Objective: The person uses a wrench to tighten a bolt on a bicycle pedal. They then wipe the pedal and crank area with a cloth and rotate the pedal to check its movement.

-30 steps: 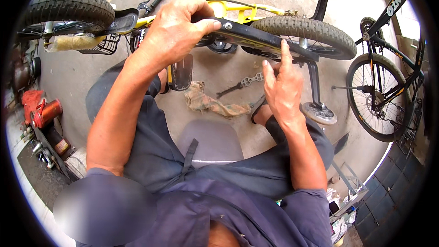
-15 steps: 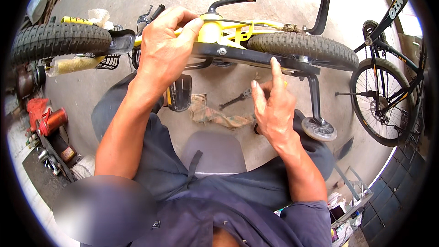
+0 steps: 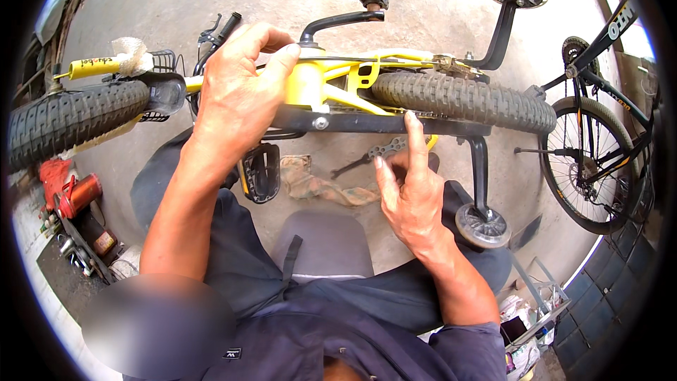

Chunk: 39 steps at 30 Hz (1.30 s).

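A yellow bicycle frame (image 3: 305, 77) lies on its side across my view. My left hand (image 3: 243, 85) grips it by the bottom bracket, fingers hooked over the top. Along it runs a black chain guard (image 3: 352, 124) with a bolt. My right hand (image 3: 409, 190) touches the guard with the tip of a raised index finger; thumb apart, other fingers partly curled. Beside that hand stand a black bracket and small training wheel (image 3: 483, 226). The rear tyre (image 3: 465, 99) sits behind the guard. A black pedal (image 3: 261, 173) hangs below my left hand.
A camouflage rag (image 3: 317, 187) and flat spanner (image 3: 374, 153) lie on the floor below the bicycle. A second bicycle (image 3: 585, 169) stands at right. Red cans and tools (image 3: 81, 197) are at left, a metal rack (image 3: 536, 296) at lower right. The front tyre (image 3: 77, 120) is left.
The bicycle has tilted toward me, showing more of the yellow frame, with the guard lower in view. Both hands have moved down or left with it, keeping similar poses.
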{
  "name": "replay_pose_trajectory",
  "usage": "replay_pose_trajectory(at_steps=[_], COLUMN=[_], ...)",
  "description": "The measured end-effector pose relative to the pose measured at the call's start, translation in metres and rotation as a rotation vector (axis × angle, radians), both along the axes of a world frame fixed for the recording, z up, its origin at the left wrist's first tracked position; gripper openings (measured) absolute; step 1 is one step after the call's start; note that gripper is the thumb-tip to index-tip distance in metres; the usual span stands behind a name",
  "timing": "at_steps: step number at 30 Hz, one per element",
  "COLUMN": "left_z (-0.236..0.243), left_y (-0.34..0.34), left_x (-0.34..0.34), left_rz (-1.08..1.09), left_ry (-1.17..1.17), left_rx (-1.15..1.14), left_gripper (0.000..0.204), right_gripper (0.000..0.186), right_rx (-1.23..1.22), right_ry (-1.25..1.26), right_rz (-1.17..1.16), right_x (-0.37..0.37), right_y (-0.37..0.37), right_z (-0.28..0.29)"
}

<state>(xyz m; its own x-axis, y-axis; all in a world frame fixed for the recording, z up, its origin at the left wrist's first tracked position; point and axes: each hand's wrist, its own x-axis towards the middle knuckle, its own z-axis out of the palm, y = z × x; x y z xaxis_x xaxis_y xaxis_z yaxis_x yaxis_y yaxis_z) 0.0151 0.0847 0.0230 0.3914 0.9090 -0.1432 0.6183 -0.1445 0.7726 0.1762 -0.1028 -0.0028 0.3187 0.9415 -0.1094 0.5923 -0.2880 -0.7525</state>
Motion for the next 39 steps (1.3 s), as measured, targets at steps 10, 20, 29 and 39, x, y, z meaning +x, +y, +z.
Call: replay_pose_trajectory(at_steps=[10, 20, 29, 39], left_z=[-0.015, -0.02, -0.028, -0.029], left_y=[0.018, 0.028, 0.037, 0.041], left_x=[-0.002, -0.003, 0.001, 0.003], left_rz=[-0.004, -0.101, -0.119, -0.131], left_ry=[-0.005, 0.168, 0.159, 0.16], left_rx=[-0.02, -0.063, -0.13, -0.158], left_gripper=[0.016, 0.019, 0.022, 0.026], right_gripper=[0.075, 0.065, 0.062, 0.065], right_rx=[0.065, 0.078, 0.038, 0.018], right_ry=[0.048, 0.094, 0.177, 0.176], right_rz=[0.028, 0.03, -0.024, -0.013], right_x=[0.006, 0.013, 0.014, 0.015], right_y=[0.003, 0.008, 0.01, 0.009], right_z=[-0.008, -0.012, -0.011, -0.016])
